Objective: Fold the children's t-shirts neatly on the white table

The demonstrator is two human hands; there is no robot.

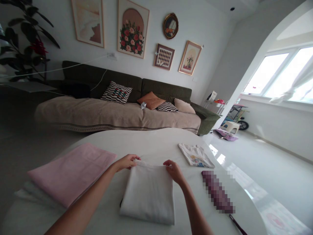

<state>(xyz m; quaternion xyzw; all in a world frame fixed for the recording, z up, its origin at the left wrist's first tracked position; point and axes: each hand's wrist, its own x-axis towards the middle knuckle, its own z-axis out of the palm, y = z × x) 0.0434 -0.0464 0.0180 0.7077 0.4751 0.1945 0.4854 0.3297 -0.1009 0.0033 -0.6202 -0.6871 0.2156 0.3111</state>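
Note:
A white garment (pixel 150 192), folded into a rectangle, lies on the white table in front of me; its exact kind does not show. My left hand (pixel 128 162) pinches its far left corner between thumb and fingers. At the far right corner, my right hand (pixel 174 170) has its fingers curled together on the cloth's edge. A small dark bit sticks out from under the garment's left side. Left of my left forearm lies a stack of folded cloth, pink cloth (pixel 73 173) on top and pale grey cloth (pixel 36 195) beneath.
A folded white T-shirt with a print (pixel 197 155) lies at the table's (pixel 137 140) far right. Nearer me are a blurred-out purple item (pixel 217 192) and a thin dark stick-like end (pixel 237 224). Behind the table stands a green sofa (pixel 102 78) with cushions and a beige cover.

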